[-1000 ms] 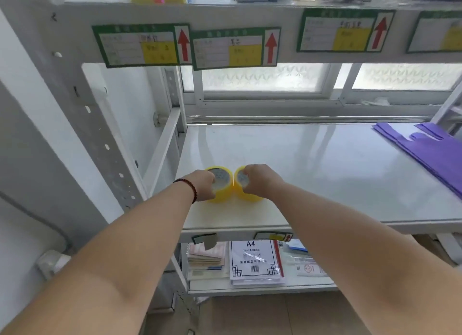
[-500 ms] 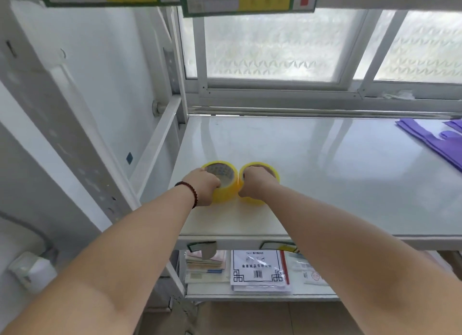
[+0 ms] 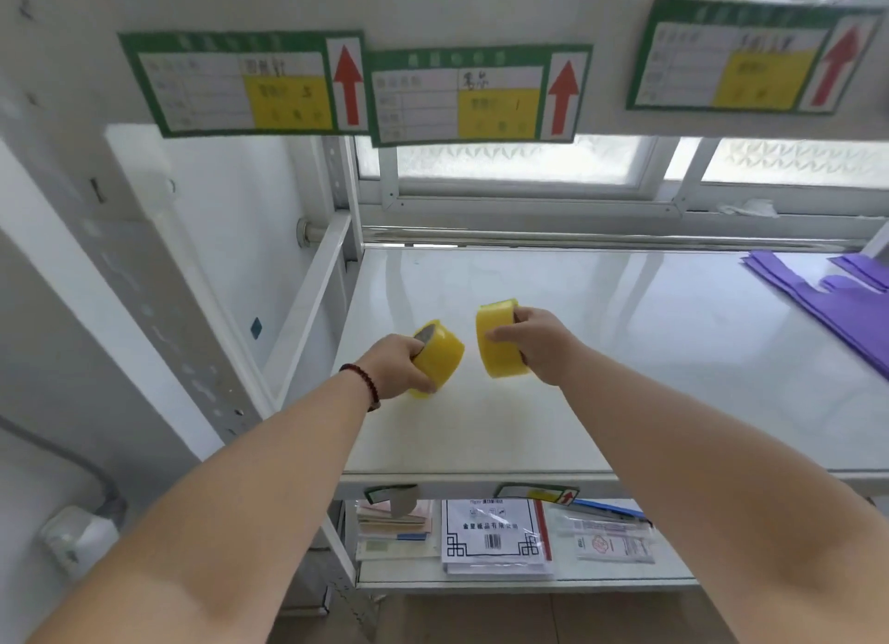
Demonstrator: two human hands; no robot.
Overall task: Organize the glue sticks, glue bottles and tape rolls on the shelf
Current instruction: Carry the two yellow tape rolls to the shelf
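Note:
Two yellow tape rolls are held above the white shelf board (image 3: 601, 355), both tilted. My left hand (image 3: 397, 371) grips the left tape roll (image 3: 440, 357), with fingers through its core. My right hand (image 3: 539, 343) grips the right tape roll (image 3: 498, 343) from its right side. The rolls are a small gap apart and neither touches the board. No glue sticks or glue bottles are visible.
Purple bags (image 3: 837, 302) lie at the shelf's right end. Green and yellow labels with red arrows (image 3: 462, 95) hang on the upper shelf's front edge. The lower shelf holds an A4 paper pack (image 3: 495, 537) and other stationery. A perforated upright post (image 3: 158, 316) stands at the left.
Both tape rolls stood side by side on the shelf board under my hands; now both are lifted off it, tilted and slightly apart. The view has tipped upward again.

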